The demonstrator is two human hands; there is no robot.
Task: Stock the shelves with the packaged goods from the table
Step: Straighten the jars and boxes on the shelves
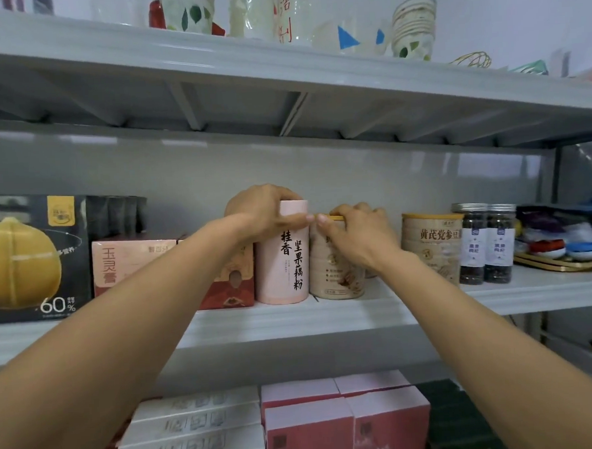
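A tall pink canister (283, 269) with black characters stands upright on the middle shelf (361, 312). My left hand (263, 214) grips its top from the left and above. Right beside it stands a beige tin (335, 273) with a yellow lid, and my right hand (357, 235) grips that tin's top. The two containers touch or nearly touch. A second beige tin (433, 244) with the same yellow lid stands further right on the same shelf.
Left of the canister are a red box (232, 282), a pink box (132, 263) and a large black box (32, 258). Two dark jars (487, 245) and a tray of small dishes (563, 255) sit right. Boxes (308, 426) fill the shelf below; paper cups (411, 29) stand above.
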